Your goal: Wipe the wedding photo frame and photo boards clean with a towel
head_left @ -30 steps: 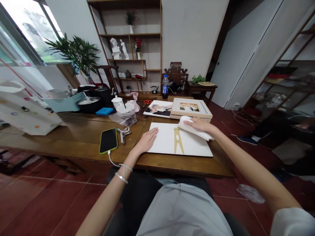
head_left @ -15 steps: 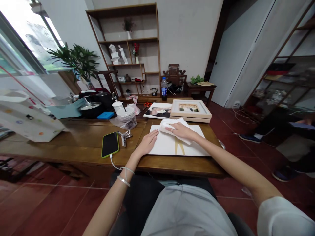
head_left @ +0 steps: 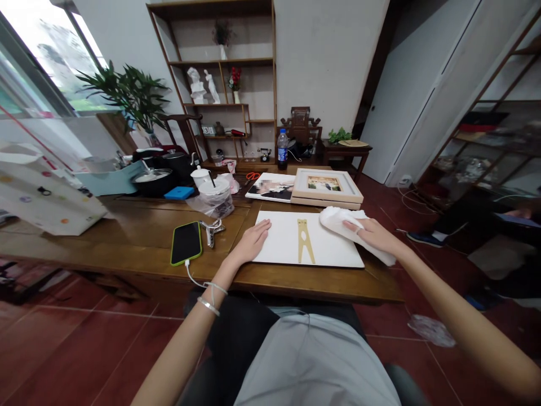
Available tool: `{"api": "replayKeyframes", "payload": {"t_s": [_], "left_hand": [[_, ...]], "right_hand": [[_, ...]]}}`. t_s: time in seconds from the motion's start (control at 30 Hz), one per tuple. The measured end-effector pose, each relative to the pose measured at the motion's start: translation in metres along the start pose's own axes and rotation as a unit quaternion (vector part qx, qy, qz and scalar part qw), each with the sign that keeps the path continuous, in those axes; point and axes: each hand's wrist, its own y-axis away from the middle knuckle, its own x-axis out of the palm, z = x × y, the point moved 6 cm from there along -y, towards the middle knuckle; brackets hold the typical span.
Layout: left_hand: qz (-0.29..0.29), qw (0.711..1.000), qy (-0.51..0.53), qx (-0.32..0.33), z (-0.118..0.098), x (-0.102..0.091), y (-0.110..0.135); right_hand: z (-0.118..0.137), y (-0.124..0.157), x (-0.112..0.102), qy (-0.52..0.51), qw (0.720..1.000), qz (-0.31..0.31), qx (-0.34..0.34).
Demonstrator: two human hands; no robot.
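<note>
A white rectangular board (head_left: pixel 279 248) lies flat near the front edge of the wooden table, with a yellowish A-shaped stand leg (head_left: pixel 304 239) in its middle. My left hand (head_left: pixel 255 239) rests on the board's left edge, fingers stretched out and flat. At the board's right side my right hand (head_left: pixel 372 232) grips a crumpled white cloth (head_left: pixel 340 219). Part of the cloth lies on the board's upper right corner, and the rest hangs past its right edge. Just behind the board are a light framed picture (head_left: pixel 302 179) and a printed photo panel (head_left: pixel 268 187).
Left of the board lie a phone (head_left: pixel 186 243) on a charging cable and a silver metal object (head_left: pixel 212 232). Farther back stand a lidded cup in a plastic bag (head_left: pixel 215 194), a blue box (head_left: pixel 179 193), orange scissors (head_left: pixel 252 176) and a dark drink bottle (head_left: pixel 282 149).
My right hand has swept the white cloth rightward across the board to its right edge, uncovering the top of the yellowish leg. My left hand stays on the board's left edge.
</note>
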Motion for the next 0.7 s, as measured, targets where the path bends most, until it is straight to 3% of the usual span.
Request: {"api": "replayKeyframes", "payload": {"t_s": [0.2, 0.47, 0.7], "left_hand": [[-0.004, 1.0, 0.003, 0.003, 0.0, 0.0, 0.0], [0.003, 1.0, -0.003, -0.001, -0.001, -0.001, -0.001], [0.001, 1.0, 0.005, -0.001, 0.0, 0.0, 0.0]], "right_hand": [[0.011, -0.009, 0.002, -0.003, 0.999, 0.007, -0.034], [0.043, -0.046, 0.031, 0.098, 0.989, 0.028, -0.109], [0.045, -0.03, 0.037, 0.145, 0.978, 0.046, -0.14]]}}
